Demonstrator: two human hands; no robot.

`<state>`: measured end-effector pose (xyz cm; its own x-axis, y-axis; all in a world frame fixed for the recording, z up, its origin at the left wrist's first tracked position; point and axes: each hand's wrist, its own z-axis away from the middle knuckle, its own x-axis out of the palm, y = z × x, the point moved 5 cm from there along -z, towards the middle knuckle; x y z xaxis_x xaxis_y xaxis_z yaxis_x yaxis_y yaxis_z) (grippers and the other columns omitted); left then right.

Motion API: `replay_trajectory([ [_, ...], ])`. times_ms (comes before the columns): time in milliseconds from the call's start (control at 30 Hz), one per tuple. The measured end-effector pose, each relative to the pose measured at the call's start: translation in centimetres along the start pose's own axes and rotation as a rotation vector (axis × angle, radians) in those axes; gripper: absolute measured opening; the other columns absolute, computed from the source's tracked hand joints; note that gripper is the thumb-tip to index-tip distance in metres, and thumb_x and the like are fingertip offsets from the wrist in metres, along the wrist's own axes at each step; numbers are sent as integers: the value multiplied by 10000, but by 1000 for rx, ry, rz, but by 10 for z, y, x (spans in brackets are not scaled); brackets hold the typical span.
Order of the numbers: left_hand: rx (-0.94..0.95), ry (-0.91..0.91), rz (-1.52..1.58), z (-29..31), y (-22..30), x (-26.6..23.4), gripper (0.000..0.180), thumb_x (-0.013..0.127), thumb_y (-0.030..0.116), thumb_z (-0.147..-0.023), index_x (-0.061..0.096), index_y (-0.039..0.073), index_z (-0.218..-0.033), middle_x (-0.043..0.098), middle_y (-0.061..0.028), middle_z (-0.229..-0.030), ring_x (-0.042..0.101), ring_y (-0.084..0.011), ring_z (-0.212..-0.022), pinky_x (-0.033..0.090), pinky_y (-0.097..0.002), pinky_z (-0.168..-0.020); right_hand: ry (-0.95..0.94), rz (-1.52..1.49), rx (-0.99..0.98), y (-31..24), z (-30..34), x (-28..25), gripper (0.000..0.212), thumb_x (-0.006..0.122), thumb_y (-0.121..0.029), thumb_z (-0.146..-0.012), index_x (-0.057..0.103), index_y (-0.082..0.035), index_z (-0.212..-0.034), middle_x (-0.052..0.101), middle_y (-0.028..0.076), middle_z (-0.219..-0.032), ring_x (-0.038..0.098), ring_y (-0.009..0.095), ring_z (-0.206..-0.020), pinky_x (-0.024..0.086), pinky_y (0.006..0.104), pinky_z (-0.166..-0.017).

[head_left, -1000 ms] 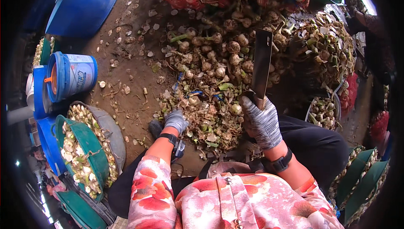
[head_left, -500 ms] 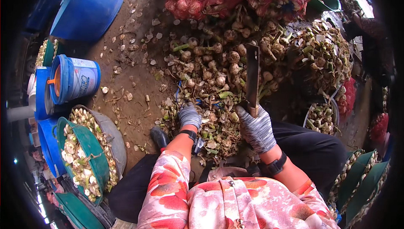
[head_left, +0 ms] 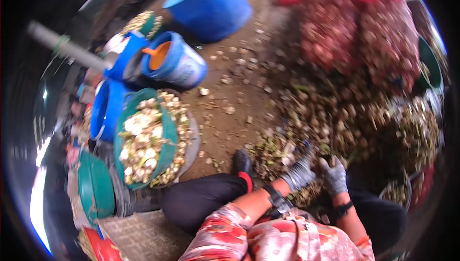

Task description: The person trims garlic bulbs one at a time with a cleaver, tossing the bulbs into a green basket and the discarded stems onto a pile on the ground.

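My right hand (head_left: 334, 177), in a grey knit glove, is closed around the handle of a knife (head_left: 331, 161). The blade points away from me and blurs into the heap behind it. My left hand (head_left: 300, 173), gloved alike, is just left of the right one, over the near side of a heap of garlic bulbs (head_left: 330, 117) with stalks. Motion smears its fingers, and I cannot tell whether they hold anything. Trimmed stalks and leafy scraps (head_left: 273, 158) lie beside and below the left hand.
Red mesh sacks of bulbs (head_left: 330, 26) stand far right. To the left are a green basket of trimmed garlic (head_left: 170, 139), a blue bucket (head_left: 184, 69) with an orange scoop (head_left: 155, 57), and a large blue tub (head_left: 211, 9). My boot (head_left: 242, 162) rests left of the scraps.
The whole view has swung left, so the heap and both hands appear farther right. My left hand has come closer to the right one. The knife is still in the right hand.
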<state>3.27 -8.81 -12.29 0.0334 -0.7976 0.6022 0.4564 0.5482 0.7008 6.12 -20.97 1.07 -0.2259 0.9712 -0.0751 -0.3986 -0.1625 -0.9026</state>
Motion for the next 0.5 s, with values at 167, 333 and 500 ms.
replay_trajectory([
  [167,140,20,-1027,34,81,57,924,722,109,-768,183,46,-1516,412,-188,-1430,395,-289,-1297,324,-362,-1083,-10,7,-68,36,-8,-28,327,745,-300,-876,618,-49,-1043,636,-12,-856,558,84,-747,475,262,-664],
  [333,243,176,-1117,75,168,60,724,736,277,-825,387,6,-1397,520,-201,-1342,488,-316,-1252,412,-384,-1030,-5,-50,-259,-6,6,-8,299,753,-193,-861,580,-62,-1068,621,-11,-910,548,95,-783,486,266,-726],
  [500,186,-66,-532,77,113,65,489,457,453,-1017,518,107,-1357,591,22,-1173,519,-105,-1043,441,-268,-920,-197,-129,-295,-56,40,23,286,714,-109,-874,601,-41,-1128,653,7,-972,592,104,-848,502,269,-772],
])
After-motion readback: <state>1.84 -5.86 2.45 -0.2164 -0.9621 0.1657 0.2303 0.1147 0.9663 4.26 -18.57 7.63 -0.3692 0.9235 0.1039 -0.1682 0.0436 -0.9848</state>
